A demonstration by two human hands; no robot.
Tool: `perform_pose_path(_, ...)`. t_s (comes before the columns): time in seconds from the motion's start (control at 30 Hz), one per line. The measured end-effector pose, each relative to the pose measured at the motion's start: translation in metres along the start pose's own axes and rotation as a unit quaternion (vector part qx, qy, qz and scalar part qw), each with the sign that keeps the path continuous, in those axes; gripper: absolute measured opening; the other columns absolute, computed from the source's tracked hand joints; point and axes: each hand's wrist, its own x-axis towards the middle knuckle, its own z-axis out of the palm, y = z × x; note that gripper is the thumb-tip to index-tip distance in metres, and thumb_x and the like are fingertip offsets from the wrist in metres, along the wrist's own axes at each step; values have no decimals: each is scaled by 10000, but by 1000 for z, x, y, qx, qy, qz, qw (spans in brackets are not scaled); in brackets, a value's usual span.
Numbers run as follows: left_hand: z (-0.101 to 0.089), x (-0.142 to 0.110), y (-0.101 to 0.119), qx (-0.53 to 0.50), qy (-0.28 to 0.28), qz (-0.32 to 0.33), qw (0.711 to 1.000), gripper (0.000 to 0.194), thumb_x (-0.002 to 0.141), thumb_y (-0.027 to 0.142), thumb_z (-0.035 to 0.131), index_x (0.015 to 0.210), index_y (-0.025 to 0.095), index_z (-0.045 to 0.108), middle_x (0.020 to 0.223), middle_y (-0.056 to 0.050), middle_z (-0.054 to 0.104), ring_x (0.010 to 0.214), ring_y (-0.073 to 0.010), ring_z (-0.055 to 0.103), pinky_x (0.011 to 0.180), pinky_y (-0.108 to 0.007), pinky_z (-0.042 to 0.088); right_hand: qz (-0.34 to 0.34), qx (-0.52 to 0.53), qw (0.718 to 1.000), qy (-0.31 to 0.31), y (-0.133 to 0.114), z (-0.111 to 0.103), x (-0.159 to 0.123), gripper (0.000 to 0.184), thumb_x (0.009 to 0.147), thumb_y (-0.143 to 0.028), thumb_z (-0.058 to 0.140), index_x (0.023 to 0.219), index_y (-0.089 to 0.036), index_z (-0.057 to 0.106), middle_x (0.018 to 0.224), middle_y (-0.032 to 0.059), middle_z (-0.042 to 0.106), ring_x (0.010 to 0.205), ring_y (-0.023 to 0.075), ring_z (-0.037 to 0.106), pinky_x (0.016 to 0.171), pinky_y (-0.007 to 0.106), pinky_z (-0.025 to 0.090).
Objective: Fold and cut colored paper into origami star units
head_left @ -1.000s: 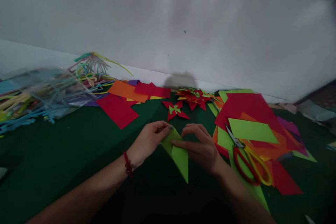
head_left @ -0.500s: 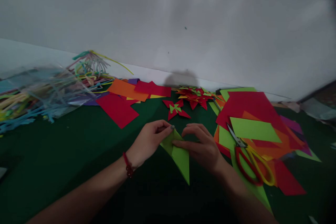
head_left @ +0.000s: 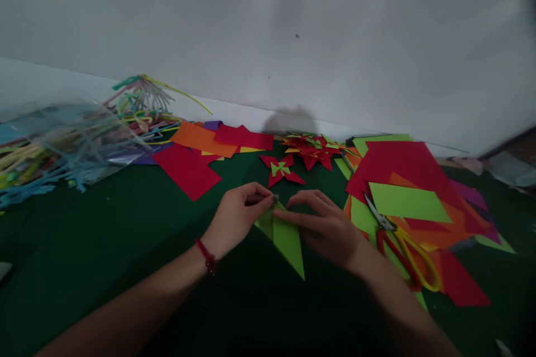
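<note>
Now the left hand (head_left: 238,212) is pinching pointed, folded lime-green paper (head_left: 288,239) while the right hand (head_left: 331,228), grip unclear, is touching it, folding apparently calling for firm creasing.

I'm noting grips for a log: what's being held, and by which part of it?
A folded green paper; the left hand pinches it near its top corner, and the right hand touches its upper part.

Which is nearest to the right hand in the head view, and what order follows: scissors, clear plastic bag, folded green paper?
1. Folded green paper: at the fingers of the right hand, on its left side.
2. Scissors: to its right, on the paper pile.
3. Clear plastic bag: far left.
</note>
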Motion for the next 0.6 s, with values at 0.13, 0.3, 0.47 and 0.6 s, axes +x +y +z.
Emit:
perform_pose_path(0.13, 0, -2, 6, 14, -1, 3, 1000, 136, 755, 304, 578, 757, 171, 602, 693, -9, 661, 630, -121, 602, 507, -181, 422, 99, 109, 988, -45, -3, -23, 0, 450, 814, -126, 474, 1238, -276, 452, 1110, 37, 601, 1020, 171, 551, 823, 315, 481)
perform_pose_path(0.3, 5, -8, 12, 23, -3, 4, 1000, 117, 747, 279, 593, 744, 164, 611, 667, -8, 657, 615, -125, 603, 502, -181, 433, 232, 136, 963, -7, -5, -29, 3, 157, 830, -297, 506, 913, -254, 633, 812, -17, 690, 730, 139, 640, 628, 222, 496)
perform_pose_path(0.47, 7, -12, 13, 31, -10, 25, 999, 120, 750, 285, 593, 746, 168, 618, 657, 1, 654, 606, -117, 602, 486, -166, 435, 235, 158, 956, -70, -10, -24, 5, 157, 790, -357, 558, 736, -234, 641, 673, -39, 653, 593, 107, 586, 497, 181, 425)
perform_pose_path(0.6, 7, -14, 14, 55, -18, 41, 997, 127, 763, 284, 578, 738, 166, 617, 638, 15, 640, 587, -102, 589, 475, -155, 425, 226, 146, 959, -90, -12, -27, 6, 139, 770, -334, 595, 714, -218, 650, 668, -34, 646, 610, 98, 570, 547, 185, 406)
